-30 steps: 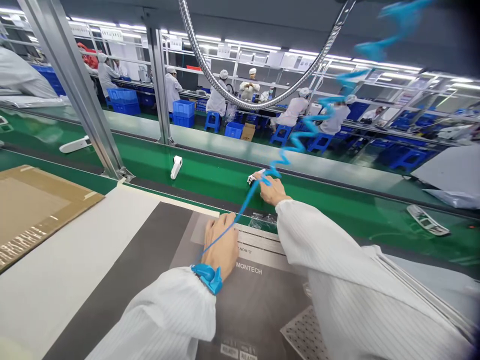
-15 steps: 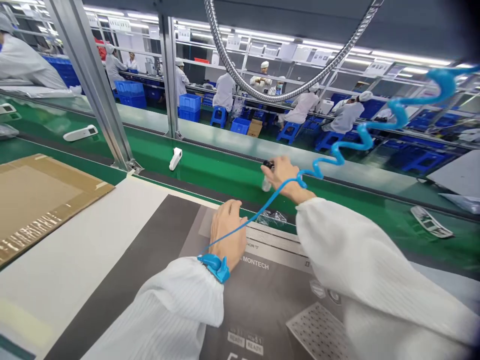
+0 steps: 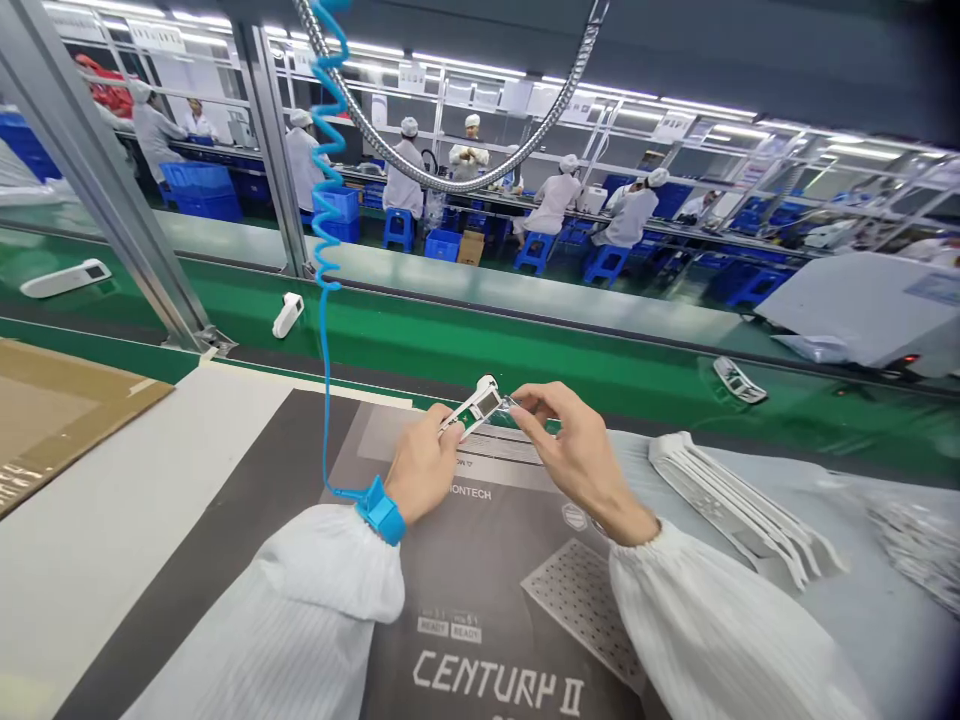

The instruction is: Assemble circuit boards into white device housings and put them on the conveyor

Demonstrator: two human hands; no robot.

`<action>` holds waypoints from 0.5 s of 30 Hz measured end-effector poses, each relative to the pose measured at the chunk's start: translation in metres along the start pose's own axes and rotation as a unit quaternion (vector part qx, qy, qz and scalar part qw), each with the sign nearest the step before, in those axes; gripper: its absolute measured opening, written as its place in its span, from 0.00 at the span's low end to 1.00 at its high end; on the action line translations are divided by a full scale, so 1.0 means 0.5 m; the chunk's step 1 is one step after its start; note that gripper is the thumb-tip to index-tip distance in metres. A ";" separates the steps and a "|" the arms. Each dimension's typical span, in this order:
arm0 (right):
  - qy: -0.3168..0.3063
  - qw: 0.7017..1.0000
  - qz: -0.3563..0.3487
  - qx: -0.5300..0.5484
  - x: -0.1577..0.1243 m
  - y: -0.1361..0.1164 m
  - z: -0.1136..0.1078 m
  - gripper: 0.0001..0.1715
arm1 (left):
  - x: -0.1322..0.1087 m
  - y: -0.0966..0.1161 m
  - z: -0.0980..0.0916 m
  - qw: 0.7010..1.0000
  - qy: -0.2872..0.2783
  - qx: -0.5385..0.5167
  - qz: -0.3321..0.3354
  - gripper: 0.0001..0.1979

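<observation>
My left hand [image 3: 426,462] grips a slim white handheld device [image 3: 475,408], tilted up to the right. Its exposed face shows a green circuit board and a small grey screen. My right hand [image 3: 566,440] is just right of the device's screen end, thumb and fingers pinched together. Crumpled clear plastic [image 3: 508,404] shows by those fingertips; whether they hold it I cannot tell. Both hands are above a dark printed sheet [image 3: 480,560]. A blue wrist strap [image 3: 381,510] with a coiled cord [image 3: 327,190] circles my left wrist.
Several white shells [image 3: 739,505] lie stacked on the right. Beyond the sheet runs a green conveyor belt [image 3: 420,345] carrying white devices [image 3: 288,315]. Cardboard [image 3: 67,410] lies left, near a metal post [image 3: 112,170]. A metal hose [image 3: 450,185] hangs overhead. People in white work at far benches.
My right hand has come back from the belt, leaving the dark-topped clear item it was at. My left hand, earlier flat on the sheet, now holds the white device. The view has swung right.
</observation>
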State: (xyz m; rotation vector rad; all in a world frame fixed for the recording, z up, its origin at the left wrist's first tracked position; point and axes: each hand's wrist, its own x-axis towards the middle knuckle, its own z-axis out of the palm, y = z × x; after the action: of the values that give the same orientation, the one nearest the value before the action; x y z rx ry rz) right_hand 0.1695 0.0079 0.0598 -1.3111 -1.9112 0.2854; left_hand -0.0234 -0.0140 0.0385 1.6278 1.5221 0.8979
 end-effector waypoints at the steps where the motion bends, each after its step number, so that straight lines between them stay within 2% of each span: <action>1: 0.002 0.998 -0.046 -0.033 0.003 0.003 -0.003 0.12 | -0.001 0.000 0.001 1.000 -0.005 0.000 0.013 0.07; 4: 0.002 0.978 -0.127 -0.165 0.017 0.006 -0.005 0.10 | -0.005 0.002 0.003 0.999 -0.014 0.014 0.049 0.08; 6: -0.006 0.960 -0.139 -0.242 0.019 0.002 -0.002 0.13 | -0.007 0.003 0.005 0.998 -0.022 0.015 0.054 0.08; 8: -0.026 0.953 -0.134 -0.271 0.011 -0.006 0.003 0.15 | -0.003 -0.001 0.006 0.999 -0.029 0.006 0.038 0.08; 10: -0.044 0.962 -0.127 -0.239 0.000 -0.015 0.009 0.15 | 0.006 -0.010 0.007 1.000 -0.012 -0.003 -0.003 0.09; 12: -0.059 0.979 -0.105 -0.167 -0.002 -0.017 0.017 0.14 | 0.017 -0.019 0.005 0.998 0.033 -0.019 -0.047 0.09; 15: -0.079 0.990 0.006 -0.116 0.021 0.011 0.039 0.12 | 0.026 -0.027 -0.003 0.991 0.075 -0.083 -0.067 0.10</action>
State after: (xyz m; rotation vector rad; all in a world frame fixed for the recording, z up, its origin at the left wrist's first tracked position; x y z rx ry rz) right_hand 0.1576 0.0239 0.0486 -1.4898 -2.1205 0.1820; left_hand -0.0306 -0.0004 0.0278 1.3496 1.5902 1.0622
